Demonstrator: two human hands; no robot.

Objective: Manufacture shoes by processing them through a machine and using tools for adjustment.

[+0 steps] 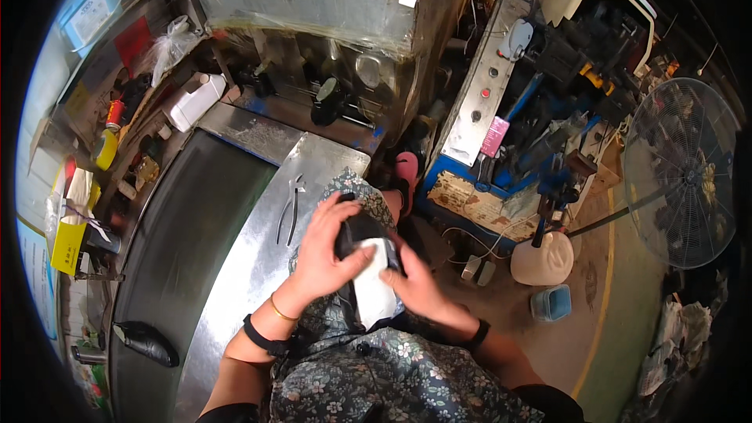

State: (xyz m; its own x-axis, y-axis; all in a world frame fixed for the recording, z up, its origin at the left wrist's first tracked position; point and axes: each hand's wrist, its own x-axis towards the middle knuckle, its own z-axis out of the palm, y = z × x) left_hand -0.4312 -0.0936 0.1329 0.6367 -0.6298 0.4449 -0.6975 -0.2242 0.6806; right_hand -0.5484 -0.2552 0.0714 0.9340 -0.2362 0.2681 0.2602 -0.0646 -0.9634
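In my lap, over a dark flowered apron (pixel 392 380), I hold a black shoe (pixel 363 229) with its white underside turned up. My left hand (pixel 325 247) grips its left side, the fingers over the black end and the thumb on the white part. Closed on the right edge is my right hand (pixel 421 286), its thumb pressed against the white underside. Lasting pincers (pixel 290 210) lie on the metal tabletop (pixel 235 294) to the left of my left hand. Another black shoe (pixel 146 343) rests on the dark conveyor belt (pixel 188 227) farther left.
A large metal machine housing (pixel 313 0) stands ahead, above the belt. At the right are a control panel (pixel 479 94) with buttons, a big standing fan (pixel 689 176), a plastic jug (pixel 542 258) and a blue container (pixel 551 303). A cluttered shelf (pixel 133 141) borders the left.
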